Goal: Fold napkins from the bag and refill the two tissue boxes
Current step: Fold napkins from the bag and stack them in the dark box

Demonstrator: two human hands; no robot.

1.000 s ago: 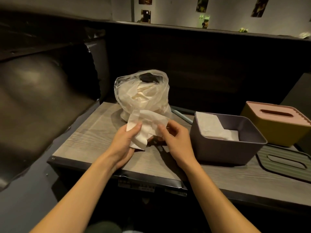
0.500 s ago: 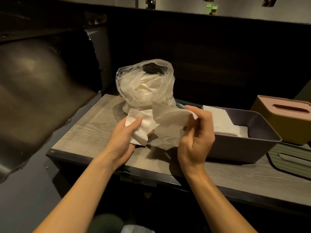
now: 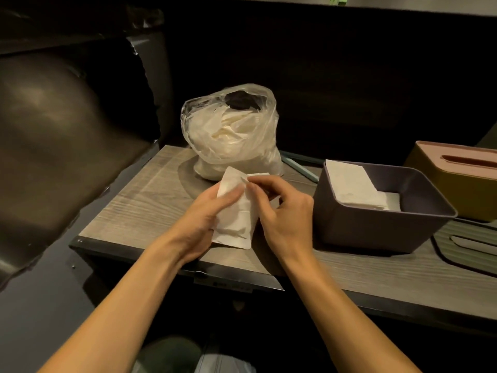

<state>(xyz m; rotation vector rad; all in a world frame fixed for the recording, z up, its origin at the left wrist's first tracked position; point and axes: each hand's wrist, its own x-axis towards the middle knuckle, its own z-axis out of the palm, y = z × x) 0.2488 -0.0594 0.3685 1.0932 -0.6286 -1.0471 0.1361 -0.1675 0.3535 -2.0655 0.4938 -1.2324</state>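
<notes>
A white napkin is folded over in front of me, just above the wooden table. My left hand holds it from the left with the thumb across its face. My right hand pinches its upper right edge. Behind them stands a clear plastic bag full of white napkins. To the right sits an open purple tissue box with folded napkins inside. A yellow tissue box with a pink slotted lid stands at the far right.
A green slotted lid lies flat on the table right of the purple box. A pale green stick lies behind the bag. A dark padded seat fills the left side. The table's front edge runs below my hands.
My right hand has brought the lifted half of the napkin down and leftward over the half in my left hand, so the open sheet is now folded. The view has tilted down a little.
</notes>
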